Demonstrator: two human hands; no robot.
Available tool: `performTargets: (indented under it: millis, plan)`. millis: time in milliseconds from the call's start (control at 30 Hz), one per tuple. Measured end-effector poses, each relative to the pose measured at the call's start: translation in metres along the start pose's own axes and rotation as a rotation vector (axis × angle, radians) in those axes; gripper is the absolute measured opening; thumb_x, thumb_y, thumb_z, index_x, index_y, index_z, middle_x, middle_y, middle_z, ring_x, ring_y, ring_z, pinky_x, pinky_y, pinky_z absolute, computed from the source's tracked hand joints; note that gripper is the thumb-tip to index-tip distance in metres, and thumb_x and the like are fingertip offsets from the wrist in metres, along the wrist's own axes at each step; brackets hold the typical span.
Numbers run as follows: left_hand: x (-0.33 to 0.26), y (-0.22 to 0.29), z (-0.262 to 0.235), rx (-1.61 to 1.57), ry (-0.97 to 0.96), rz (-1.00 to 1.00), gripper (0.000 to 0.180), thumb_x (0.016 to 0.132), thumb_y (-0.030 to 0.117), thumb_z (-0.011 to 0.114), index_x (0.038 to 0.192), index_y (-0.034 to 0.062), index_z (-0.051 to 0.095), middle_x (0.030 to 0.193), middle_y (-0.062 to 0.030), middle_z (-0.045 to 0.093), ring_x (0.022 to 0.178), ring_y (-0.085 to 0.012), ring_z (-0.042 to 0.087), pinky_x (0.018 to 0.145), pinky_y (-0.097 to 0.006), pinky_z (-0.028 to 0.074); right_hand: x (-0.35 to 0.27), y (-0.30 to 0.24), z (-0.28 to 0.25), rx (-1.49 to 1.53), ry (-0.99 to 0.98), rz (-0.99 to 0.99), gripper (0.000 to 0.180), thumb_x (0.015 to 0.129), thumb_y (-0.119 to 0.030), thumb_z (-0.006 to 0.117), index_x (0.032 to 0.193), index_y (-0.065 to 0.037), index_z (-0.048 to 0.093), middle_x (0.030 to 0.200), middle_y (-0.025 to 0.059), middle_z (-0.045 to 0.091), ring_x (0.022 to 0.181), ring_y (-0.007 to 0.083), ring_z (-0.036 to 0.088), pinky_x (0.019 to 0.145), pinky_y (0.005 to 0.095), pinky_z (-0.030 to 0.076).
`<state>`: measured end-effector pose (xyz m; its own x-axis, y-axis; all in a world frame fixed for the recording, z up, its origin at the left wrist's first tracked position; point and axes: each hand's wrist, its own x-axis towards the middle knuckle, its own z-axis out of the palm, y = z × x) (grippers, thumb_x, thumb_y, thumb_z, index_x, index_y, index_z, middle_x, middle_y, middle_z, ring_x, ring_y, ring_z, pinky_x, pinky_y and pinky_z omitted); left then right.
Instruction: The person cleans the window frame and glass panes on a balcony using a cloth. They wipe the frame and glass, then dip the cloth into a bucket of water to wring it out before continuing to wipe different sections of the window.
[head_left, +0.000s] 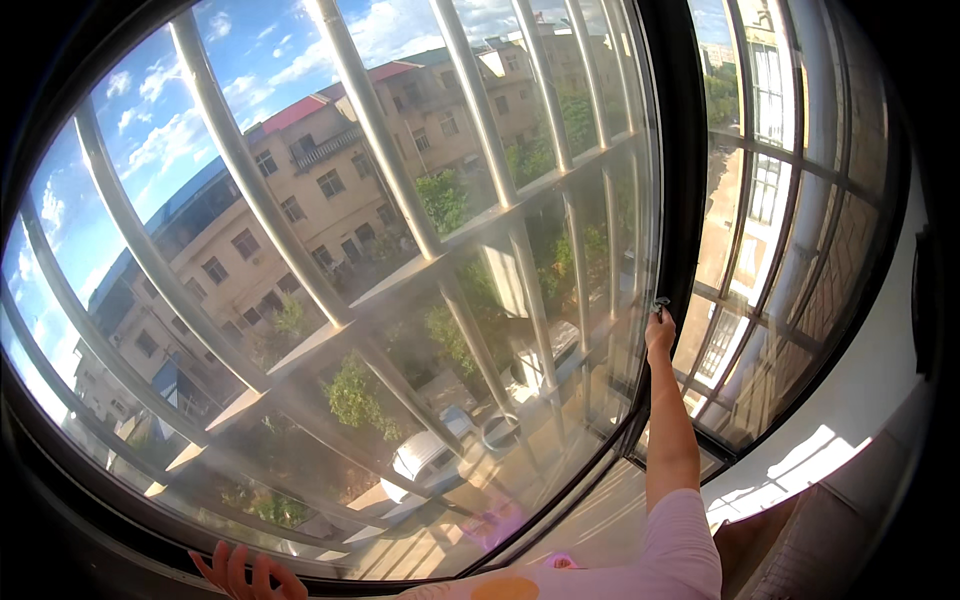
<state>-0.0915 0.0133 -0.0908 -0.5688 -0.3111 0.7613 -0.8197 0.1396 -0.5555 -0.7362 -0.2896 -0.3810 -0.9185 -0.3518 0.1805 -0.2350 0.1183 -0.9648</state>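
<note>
My right arm reaches forward to the black upright frame [681,200] of a sliding window. Closed fingers of my right hand [659,338] are at that frame, on a small metal window latch [662,302] whose tip shows above them. The rest of the latch is hidden by the hand. At the lower left edge of the view is my left hand [248,574], its fingers apart and slightly bent, nothing visible in them. It is nearest to the bottom window frame [330,583]; whether it touches the frame I cannot tell. The large glass pane [400,320] spans the space ahead, hazy with dust.
Pale metal bars [372,130] stand outside the glass, joined by a crossbar [300,352]. To the right, a second window section with dark bars [790,160] meets a white wall [850,400]. The black window track [540,515] runs along the bottom. Buildings [330,180] and a parked white car [425,460] lie below outside.
</note>
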Motion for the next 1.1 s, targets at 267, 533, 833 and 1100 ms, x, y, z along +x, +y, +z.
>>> performTargets:
  millis: [267,533,833,1100]
  plan:
    - [0.004,-0.013,-0.006,-0.112,0.168,-0.128,0.013,0.086,0.004,0.05,0.084,0.0043,0.063,0.09,-0.0121,0.064,0.09,-0.0317,0.062,0.1,-0.052,0.038,0.008,-0.308,-0.075,0.321,0.203,-0.844,0.016,0.086,-0.011,0.063,0.092,0.003,0.064,0.085,0.0143,0.062,0.08,0.0304,0.061,0.071,0.0368,0.048]
    - [0.02,-0.023,-0.018,-0.129,0.134,-0.023,0.013,0.085,0.002,0.049,0.084,0.0002,0.062,0.085,-0.0152,0.063,0.083,-0.033,0.061,0.088,-0.05,0.047,0.012,-0.513,-0.086,0.613,0.331,-1.2,0.027,0.087,-0.008,0.059,0.113,0.0,0.06,0.111,0.0171,0.062,0.103,0.0318,0.061,0.089,0.0351,0.048]
    - [0.013,-0.048,-0.032,0.001,0.076,-0.013,0.016,0.088,0.009,0.05,0.087,-0.0007,0.063,0.09,-0.017,0.063,0.089,-0.0347,0.061,0.083,-0.05,0.05,0.108,-0.561,-0.098,0.227,0.39,-0.749,0.03,0.086,-0.027,0.056,0.107,-0.008,0.067,0.098,0.018,0.067,0.098,0.0359,0.061,0.086,0.042,0.048]
    - [-0.029,-0.046,-0.027,0.053,0.077,-0.262,0.012,0.078,-0.002,0.049,0.086,0.0072,0.052,0.089,-0.0106,0.053,0.088,-0.0308,0.054,0.079,-0.052,0.045,-0.093,-0.588,-0.097,0.545,0.247,-1.389,0.035,0.097,-0.017,0.044,0.128,-0.005,0.053,0.132,0.0153,0.052,0.123,0.0312,0.049,0.1,0.0398,0.042]
